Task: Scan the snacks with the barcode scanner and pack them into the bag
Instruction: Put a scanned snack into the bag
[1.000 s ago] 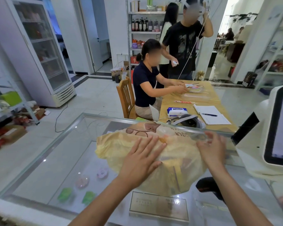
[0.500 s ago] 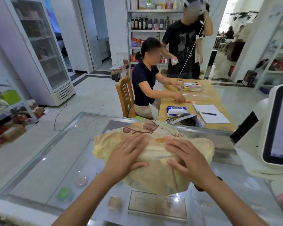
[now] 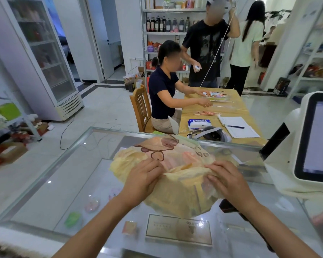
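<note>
A yellow plastic bag [image 3: 177, 194] with a cartoon print lies bulging on the glass counter [image 3: 50, 175]. Pink and orange snack packs show through its thin film. My left hand [image 3: 143, 180] lies on the bag's left top, fingers curled into the plastic. My right hand [image 3: 227, 180] pinches the plastic on the right top. A dark object, likely the barcode scanner [image 3: 227, 206], peeks out under my right forearm, mostly hidden.
A white checkout terminal [image 3: 313, 144] stands at the counter's right. A small card stand [image 3: 178, 229] sits near the front edge. Beyond the glass, a person sits at a wooden table [image 3: 239, 108]; two more people stand behind. A fridge [image 3: 45, 58] stands left.
Both hands went from flat on the bag to curling into the plastic at its top. My right hand came in from the bag's far right edge.
</note>
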